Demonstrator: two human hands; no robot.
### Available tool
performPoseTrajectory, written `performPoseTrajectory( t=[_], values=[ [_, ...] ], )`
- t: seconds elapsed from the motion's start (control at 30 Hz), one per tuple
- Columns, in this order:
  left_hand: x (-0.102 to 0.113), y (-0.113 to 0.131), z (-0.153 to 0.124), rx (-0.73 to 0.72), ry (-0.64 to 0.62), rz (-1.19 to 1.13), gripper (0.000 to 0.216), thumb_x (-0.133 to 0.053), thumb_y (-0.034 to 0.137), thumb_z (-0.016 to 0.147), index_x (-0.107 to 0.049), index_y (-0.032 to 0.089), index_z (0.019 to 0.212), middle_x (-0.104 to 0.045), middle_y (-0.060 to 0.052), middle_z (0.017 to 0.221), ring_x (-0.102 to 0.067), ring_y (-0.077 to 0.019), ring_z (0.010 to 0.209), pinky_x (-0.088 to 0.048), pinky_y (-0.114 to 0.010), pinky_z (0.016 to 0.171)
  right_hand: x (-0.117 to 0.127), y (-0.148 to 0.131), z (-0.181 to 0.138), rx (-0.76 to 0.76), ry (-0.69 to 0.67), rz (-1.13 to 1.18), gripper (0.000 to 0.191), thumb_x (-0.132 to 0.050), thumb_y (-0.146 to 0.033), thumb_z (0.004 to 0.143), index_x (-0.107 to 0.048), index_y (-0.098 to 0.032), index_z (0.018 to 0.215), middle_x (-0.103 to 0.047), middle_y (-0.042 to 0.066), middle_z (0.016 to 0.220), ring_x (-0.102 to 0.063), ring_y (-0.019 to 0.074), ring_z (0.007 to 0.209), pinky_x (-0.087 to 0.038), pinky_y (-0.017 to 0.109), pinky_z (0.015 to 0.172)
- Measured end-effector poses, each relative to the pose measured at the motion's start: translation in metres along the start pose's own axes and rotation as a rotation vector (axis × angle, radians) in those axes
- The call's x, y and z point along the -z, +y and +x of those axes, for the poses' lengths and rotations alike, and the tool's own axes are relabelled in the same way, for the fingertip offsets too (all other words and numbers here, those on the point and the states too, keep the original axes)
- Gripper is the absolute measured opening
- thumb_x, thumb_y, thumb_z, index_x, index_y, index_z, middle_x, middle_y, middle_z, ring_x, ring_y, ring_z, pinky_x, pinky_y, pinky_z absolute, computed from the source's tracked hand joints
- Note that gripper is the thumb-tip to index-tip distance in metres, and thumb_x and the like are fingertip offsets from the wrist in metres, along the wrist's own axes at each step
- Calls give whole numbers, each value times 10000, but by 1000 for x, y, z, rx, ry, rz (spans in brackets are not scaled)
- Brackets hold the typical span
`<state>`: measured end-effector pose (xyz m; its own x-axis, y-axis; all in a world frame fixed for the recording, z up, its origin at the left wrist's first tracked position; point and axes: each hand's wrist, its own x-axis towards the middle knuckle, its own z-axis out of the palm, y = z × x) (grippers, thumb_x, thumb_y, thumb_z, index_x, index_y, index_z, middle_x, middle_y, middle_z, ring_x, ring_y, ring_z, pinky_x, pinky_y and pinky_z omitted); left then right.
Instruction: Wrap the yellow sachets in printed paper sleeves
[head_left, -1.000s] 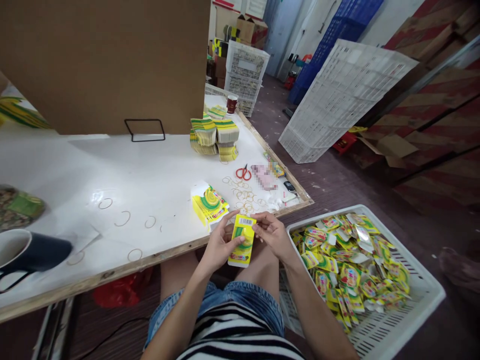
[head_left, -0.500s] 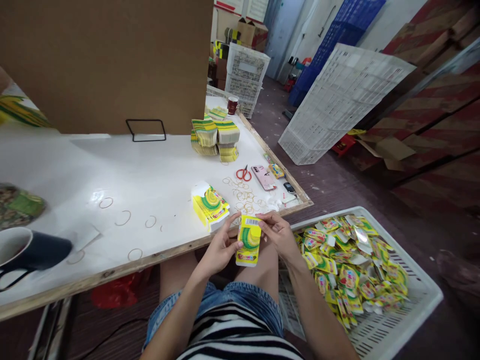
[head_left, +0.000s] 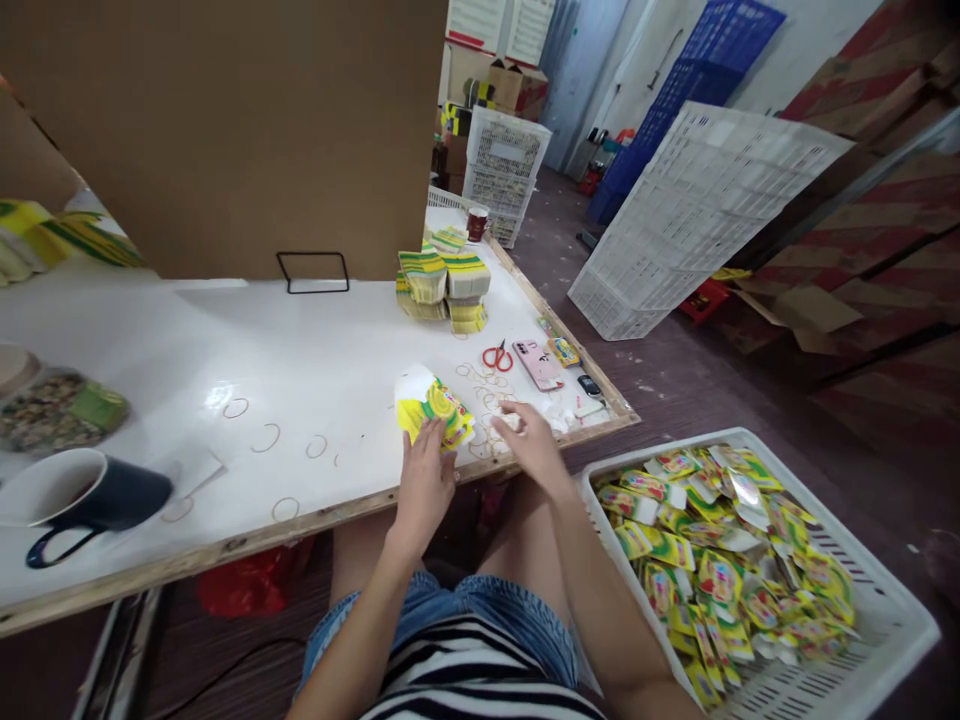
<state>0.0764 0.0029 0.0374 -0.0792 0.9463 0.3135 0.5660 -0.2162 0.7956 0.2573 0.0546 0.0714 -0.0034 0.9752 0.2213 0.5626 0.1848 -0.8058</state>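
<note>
My left hand [head_left: 424, 478] lies with fingers stretched out on a small stack of yellow-green packets [head_left: 433, 405] near the front edge of the white table [head_left: 300, 360]. Just to the right, my right hand [head_left: 529, 438] rests on the table edge among loose rubber bands [head_left: 486, 385], its fingers curled; what they pinch is too small to name. Down at the right a white plastic crate [head_left: 885, 640] holds several loose packets [head_left: 720, 560] of the same kind.
Banded packet bundles [head_left: 444, 285] stand at the table's back, with red scissors [head_left: 493, 355], a pink phone [head_left: 538, 363] and a small remote near the right edge. A dark mug [head_left: 90, 497] and a bag sit at left. A cardboard sheet [head_left: 225, 130] stands behind; empty crates [head_left: 697, 210] lean on the floor.
The packet held in both hands over my lap has been laid on the table stack. My left hand now presses the stack and my right hand has moved to the rubber bands.
</note>
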Motion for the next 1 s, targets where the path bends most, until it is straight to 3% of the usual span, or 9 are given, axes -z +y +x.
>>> performPoseTrajectory(
  t=[0.1, 0.17, 0.3, 0.4, 0.5, 0.6, 0.77, 0.9, 1.0],
  values=[
    [1, -3, -3, -11, -42, -6, 476, -493, 105, 827, -510, 179, 1297, -578, -159, 1342, -470, -301, 1321, -153, -618, 1148, -54, -10, 12, -13, -37, 86, 194, -663, -280, 711, -673, -189, 882, -665, 54, 876, -574, 203, 821, -452, 333, 773],
    [4, -3, -5, -13, -51, -30, 466, -492, 100, 829, -522, 197, 1284, -606, -134, 1315, -501, -289, 1296, -131, -609, 1157, -67, -12, 14, -27, -4, 114, 161, -640, -253, 715, -653, -180, 857, -657, 54, 852, -575, 202, 823, -452, 332, 774],
    [10, 3, -5, 53, 133, -208, 360, -535, 234, 879, -562, 192, 1236, -630, -122, 1272, -539, -268, 1254, -201, -526, 1170, -57, -11, 6, -87, 43, 223, 205, -576, -316, 783, -605, -166, 921, -648, 45, 800, -558, 154, 638, -468, 291, 627],
    [14, 10, 0, 168, 240, -553, 458, -600, 359, 861, -533, 184, 1278, -558, -132, 1365, -485, -262, 1303, -344, -437, 1116, -45, -15, -9, -155, 21, 565, 252, -631, -357, 772, -585, -180, 946, -658, 28, 773, -595, 147, 654, -498, 282, 645],
    [16, 17, 5, 268, 38, -969, 532, -682, 455, 786, -587, 169, 1225, -616, -137, 1300, -567, -279, 1213, -455, -386, 1019, -40, -24, -28, -238, -46, 867, 294, -739, -351, 707, -611, -201, 926, -677, 9, 776, -633, 156, 714, -523, 295, 704],
    [18, 23, 5, 302, -181, -1219, 542, -754, 486, 705, -652, 167, 1131, -685, -132, 1187, -619, -293, 1134, -500, -368, 955, -36, -34, -42, -290, -115, 951, 295, -781, -357, 677, -650, -213, 899, -695, 7, 805, -643, 159, 735, -530, 307, 742],
    [16, 27, -2, 268, -235, -1287, 422, -791, 425, 678, -697, 162, 994, -729, -119, 1071, -646, -295, 1081, -509, -369, 927, -25, -39, -51, -236, -156, 853, 282, -778, -382, 692, -694, -211, 900, -702, 29, 915, -626, 171, 830, -510, 324, 839],
    [10, 25, -4, 327, -144, -1227, 371, -783, 372, 698, -679, 155, 981, -747, -92, 955, -689, -254, 958, -542, -337, 833, -20, -36, -55, -248, -184, 764, 332, -771, -403, 700, -681, -183, 931, -683, 31, 829, -604, 170, 735, -515, 314, 728],
    [8, 25, -4, 385, -115, -1186, 393, -791, 390, 679, -663, 162, 974, -745, -62, 896, -701, -217, 864, -554, -314, 774, -22, -33, -59, -222, -109, 670, 308, -747, -434, 721, -656, -165, 841, -646, 20, 735, -578, 163, 681, -496, 291, 662]
  ],
)
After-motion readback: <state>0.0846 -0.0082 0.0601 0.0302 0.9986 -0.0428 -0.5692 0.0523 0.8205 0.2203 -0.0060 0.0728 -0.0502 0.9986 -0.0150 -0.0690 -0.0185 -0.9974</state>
